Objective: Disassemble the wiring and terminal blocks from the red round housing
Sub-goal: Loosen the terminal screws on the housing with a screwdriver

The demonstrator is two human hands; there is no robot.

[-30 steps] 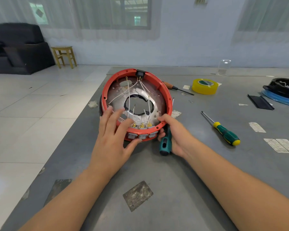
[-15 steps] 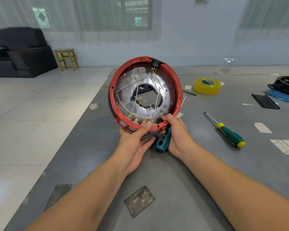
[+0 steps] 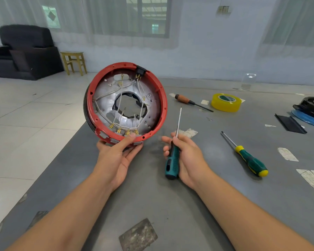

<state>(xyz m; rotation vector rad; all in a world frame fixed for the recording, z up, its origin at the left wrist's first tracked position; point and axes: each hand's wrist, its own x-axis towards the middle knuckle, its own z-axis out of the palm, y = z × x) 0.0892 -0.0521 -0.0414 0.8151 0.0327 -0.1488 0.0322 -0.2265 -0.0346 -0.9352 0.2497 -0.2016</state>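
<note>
The red round housing stands tilted up on its lower edge, its open side facing me. Inside it, white wires run over a silver plate to several brass terminals along the bottom rim, and a black switch block sits at the top. My left hand grips the housing's lower rim, thumb on the inner edge by the terminals. My right hand holds a teal-handled screwdriver just right of the housing, shaft pointing up, apart from it.
On the grey table lie a green-and-yellow screwdriver, an orange-handled screwdriver, a yellow tape roll, a black strip and a black and blue part at the right edge. The table's left edge drops to tiled floor.
The housing has been lifted and tipped up to face me. My left hand slid under its lower rim. My right hand let go of the rim and drew away right with the screwdriver.
</note>
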